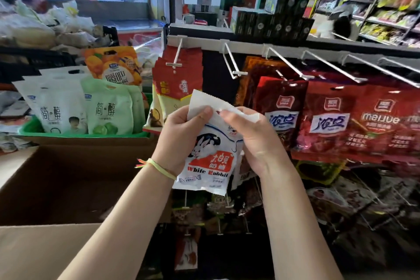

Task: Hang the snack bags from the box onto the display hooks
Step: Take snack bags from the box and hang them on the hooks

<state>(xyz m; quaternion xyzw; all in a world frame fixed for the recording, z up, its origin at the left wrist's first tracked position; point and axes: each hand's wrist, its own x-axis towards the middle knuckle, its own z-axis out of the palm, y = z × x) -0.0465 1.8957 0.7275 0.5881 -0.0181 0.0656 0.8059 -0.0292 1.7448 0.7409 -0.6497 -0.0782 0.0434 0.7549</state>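
Observation:
I hold a white White Rabbit candy bag (210,157) upright in front of the display rack. My left hand (181,134) grips its left side, thumb on the top flap. My right hand (254,136) pinches the top right corner and folds it. Just above the bag stands a bare white hook (231,61). To its left, another hook (176,57) carries red and cream snack bags (177,88). An open cardboard box (56,179) sits at lower left; its inside is dark and its contents cannot be made out.
Red snack bags (329,120) hang from the hooks (288,63) on the right. More hooks with dark packets fill the rack below. A green bin (29,129) with white and green pouches stands behind the box. Stacked dark boxes (270,20) rest on top of the rack.

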